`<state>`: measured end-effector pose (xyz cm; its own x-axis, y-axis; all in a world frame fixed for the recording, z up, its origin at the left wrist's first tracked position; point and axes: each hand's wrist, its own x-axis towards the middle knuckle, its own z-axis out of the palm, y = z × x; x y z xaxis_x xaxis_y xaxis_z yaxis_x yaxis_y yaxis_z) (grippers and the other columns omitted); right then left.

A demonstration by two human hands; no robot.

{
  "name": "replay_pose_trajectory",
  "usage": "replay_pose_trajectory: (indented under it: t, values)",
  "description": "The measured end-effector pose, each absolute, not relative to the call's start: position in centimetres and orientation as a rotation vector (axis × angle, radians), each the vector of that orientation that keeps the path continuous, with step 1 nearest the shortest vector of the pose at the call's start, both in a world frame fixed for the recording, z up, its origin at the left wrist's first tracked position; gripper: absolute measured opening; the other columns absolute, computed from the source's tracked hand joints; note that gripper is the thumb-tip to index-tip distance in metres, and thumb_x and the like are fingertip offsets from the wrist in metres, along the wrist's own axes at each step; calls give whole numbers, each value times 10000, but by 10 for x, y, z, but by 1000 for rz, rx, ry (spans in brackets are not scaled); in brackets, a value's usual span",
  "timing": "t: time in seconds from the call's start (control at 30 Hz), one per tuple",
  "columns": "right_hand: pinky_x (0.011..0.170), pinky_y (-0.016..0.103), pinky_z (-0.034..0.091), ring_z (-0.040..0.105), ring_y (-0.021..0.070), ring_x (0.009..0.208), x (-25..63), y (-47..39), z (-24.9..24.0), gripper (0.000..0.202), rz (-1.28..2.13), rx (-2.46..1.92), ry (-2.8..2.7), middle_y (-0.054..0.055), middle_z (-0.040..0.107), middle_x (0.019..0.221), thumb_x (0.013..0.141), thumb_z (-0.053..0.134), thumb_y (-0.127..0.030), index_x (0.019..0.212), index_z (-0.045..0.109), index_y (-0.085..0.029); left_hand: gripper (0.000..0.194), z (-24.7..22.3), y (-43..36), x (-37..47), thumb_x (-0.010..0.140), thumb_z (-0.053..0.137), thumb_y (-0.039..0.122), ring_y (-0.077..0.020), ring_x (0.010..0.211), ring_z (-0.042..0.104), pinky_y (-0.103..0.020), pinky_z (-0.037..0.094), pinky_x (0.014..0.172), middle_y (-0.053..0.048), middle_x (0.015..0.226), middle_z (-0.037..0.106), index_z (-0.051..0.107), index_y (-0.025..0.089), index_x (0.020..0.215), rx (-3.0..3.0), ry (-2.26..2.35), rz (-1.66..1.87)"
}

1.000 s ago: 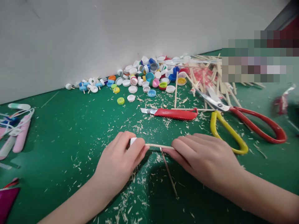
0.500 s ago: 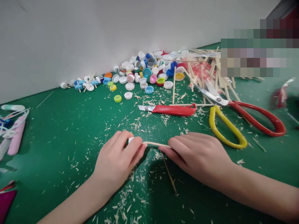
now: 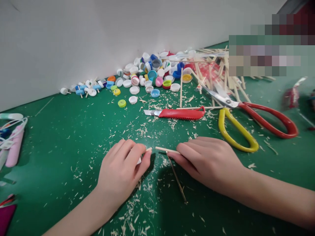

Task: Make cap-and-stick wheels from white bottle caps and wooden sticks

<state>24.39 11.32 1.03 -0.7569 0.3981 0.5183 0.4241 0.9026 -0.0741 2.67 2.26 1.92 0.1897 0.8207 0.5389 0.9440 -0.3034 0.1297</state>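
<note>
My left hand (image 3: 123, 164) is closed around a short wooden stick piece (image 3: 148, 149), whose end pokes out past the fingertips. A bit of something white shows between those fingers, perhaps a bottle cap. Facing it, my right hand (image 3: 206, 164) pinches a thin wooden stick (image 3: 167, 150) that points left. A small gap separates the two stick ends. Below the right fingertips a thin, dark metal rod (image 3: 177, 179) lies slanting on the green table. Ahead of both hands rests a red utility knife (image 3: 182, 114) with its blade out, pointing left.
Large scissors (image 3: 231, 104) with red and yellow handles lie at right. Bottle caps (image 3: 152, 75) are heaped along the wall, beside a pile of wooden sticks (image 3: 222, 70). Wood shavings (image 3: 137, 209) litter the green table (image 3: 59, 141). A pink glue-gun-like tool (image 3: 15, 146) sits far left.
The stick that spanned both hands has snapped in two, one part in each hand. My left hand has shifted slightly and turned. The view has moved a little.
</note>
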Motion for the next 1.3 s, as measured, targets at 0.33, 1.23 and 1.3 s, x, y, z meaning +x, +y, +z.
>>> replay_pose_trajectory:
  t: [0.33,1.23,1.3]
  values:
    - [577,286,346,503,123,604,243,115,13,265,-7,-627,-2539,-2,587,693,1042,462,-275,831,593,-181,177,21,15,26,1067,426,405,-78,716,621,-183,515,616,19,886,657,507,250,1094,-2357,-1982,-1039]
    - [857,333,399,453,169,859,243,116,13,213,193,-254,-2474,36,621,855,1025,478,-199,864,613,-166,230,62,24,47,993,584,469,-110,787,629,-210,524,668,26,905,664,524,268,1086,-2666,-1853,-855]
    - [841,333,397,450,173,865,243,116,13,202,195,-238,-2446,37,624,862,1022,480,-196,867,603,-161,209,64,25,46,997,596,415,-117,846,625,-212,539,722,17,949,664,517,271,1125,-2740,-1783,-812]
